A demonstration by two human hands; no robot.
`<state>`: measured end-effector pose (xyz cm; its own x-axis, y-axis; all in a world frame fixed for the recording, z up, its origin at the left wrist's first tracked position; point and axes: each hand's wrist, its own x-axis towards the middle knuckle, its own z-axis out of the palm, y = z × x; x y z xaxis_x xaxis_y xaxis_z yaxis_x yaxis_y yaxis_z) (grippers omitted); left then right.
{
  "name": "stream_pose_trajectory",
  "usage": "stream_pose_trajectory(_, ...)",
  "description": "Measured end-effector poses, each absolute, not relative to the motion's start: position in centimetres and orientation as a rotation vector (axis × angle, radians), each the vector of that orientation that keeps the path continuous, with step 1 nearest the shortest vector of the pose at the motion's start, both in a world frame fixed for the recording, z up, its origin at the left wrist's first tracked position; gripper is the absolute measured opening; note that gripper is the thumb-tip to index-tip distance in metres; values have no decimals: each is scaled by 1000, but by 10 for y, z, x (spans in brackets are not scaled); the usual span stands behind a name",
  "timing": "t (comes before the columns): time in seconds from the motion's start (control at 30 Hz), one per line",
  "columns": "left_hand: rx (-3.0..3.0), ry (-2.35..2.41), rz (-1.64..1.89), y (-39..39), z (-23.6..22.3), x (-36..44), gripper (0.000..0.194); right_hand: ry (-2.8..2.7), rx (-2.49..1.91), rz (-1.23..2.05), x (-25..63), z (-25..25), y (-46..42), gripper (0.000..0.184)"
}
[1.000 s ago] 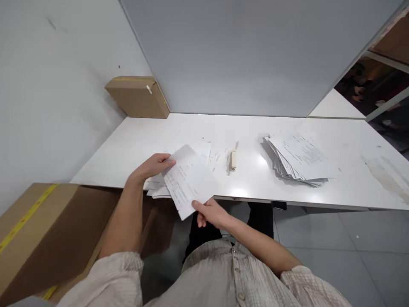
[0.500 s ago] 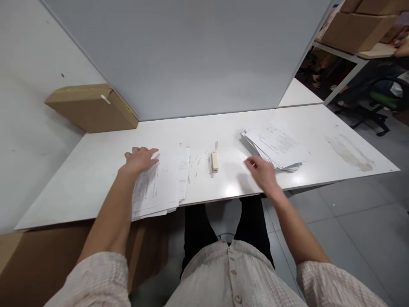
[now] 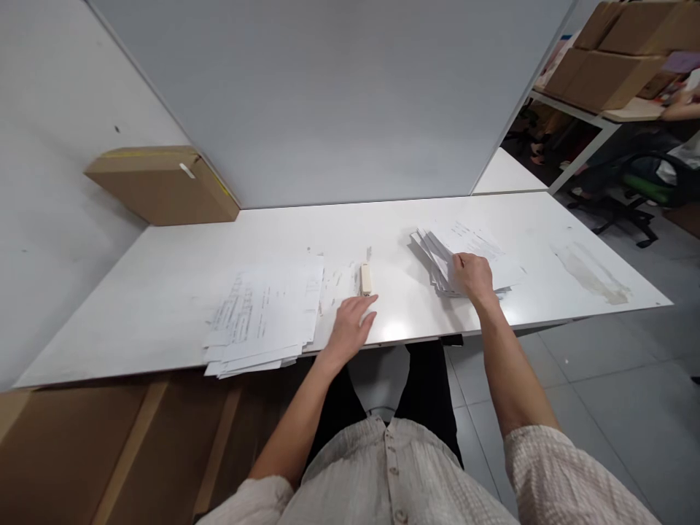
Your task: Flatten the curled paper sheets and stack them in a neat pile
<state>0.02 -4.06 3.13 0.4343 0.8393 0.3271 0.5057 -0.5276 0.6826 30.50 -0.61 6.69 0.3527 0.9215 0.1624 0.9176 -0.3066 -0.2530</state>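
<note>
Papers [image 3: 270, 306] lie in two stacks on the white table [image 3: 328, 230], one left of centre, one toward the right end. Hands apart from each other.

Right hand [image 3: 473, 277]: fingers curled at the near side of the right stack [image 3: 489, 244], hiding part of its top; whether a sheet is pinched cannot be told. Sheets there sit unevenly, their left edges showing in layers.

Left hand [image 3: 351, 323]: fingers loosely spread at the front edge, fingertips by the near end of a cream block [image 3: 365, 278]; contact unclear. Dark marks [image 3: 335, 277] on the surface left of the block.

Left stack: printed sheets, roughly squared, near ends jutting past the front edge.

In the way: block and left hand, both between the stacks; grey panel [image 3: 339, 95] closing off the back edge; carton [image 3: 158, 188] on the back left corner. Stain [image 3: 593, 273] near the right end. Brown boxes [image 3: 87, 437] below the front edge, left side.

Beyond the back right corner: second table [image 3: 637, 111] bearing stacked boxes, wheeled chair [image 3: 648, 191], part of another person's arm [image 3: 681, 111].
</note>
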Motion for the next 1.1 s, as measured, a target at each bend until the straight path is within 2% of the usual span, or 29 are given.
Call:
stream_pose_trajectory(0.17, 2026, 977, 926, -59, 27, 23, 37, -1595, -2371, -83, 307, 73, -10, 31)
stream_pose_trajectory(0.27, 1913, 950, 935, -63, 31, 25, 36, -1481, -2361, 36, 309, 72, -13, 26)
stream_pose_trajectory(0.37, 1811, 961, 906, -66, 33, 25, 36, -1501, -2346, 134, 310, 75, -17, 30)
stream_pose_trajectory(0.53, 1409, 948, 884, -68, 35, 27, 41, -1569, -2040, -122, 284, 108, -47, 35)
stream_pose_trajectory(0.67, 946, 721, 921, -68, 41, 28, 68, -1589, -1728, 395, 239, 131, -91, 35)
stream_pose_trajectory(0.77, 708, 652, 938, -69, 44, 26, 65, -1633, -1571, 771, 221, 129, -106, 36)
stream_pose_trajectory(0.83, 620, 690, 956, -70, 44, 25, 59, -1625, -1562, 886, 227, 121, -98, 39)
stream_pose_trajectory(0.9, 602, 744, 990, -71, 43, 23, 54, -1592, -1691, 735, 246, 111, -76, 42)
stream_pose_trajectory(1.0, 640, 826, 1012, -72, 40, 23, 49, -1547, -2041, 143, 279, 94, -36, 52)
stream_pose_trajectory(1.1, 669, 884, 1004, -72, 35, 23, 45, -1627, -2290, -2, 298, 75, -8, 67)
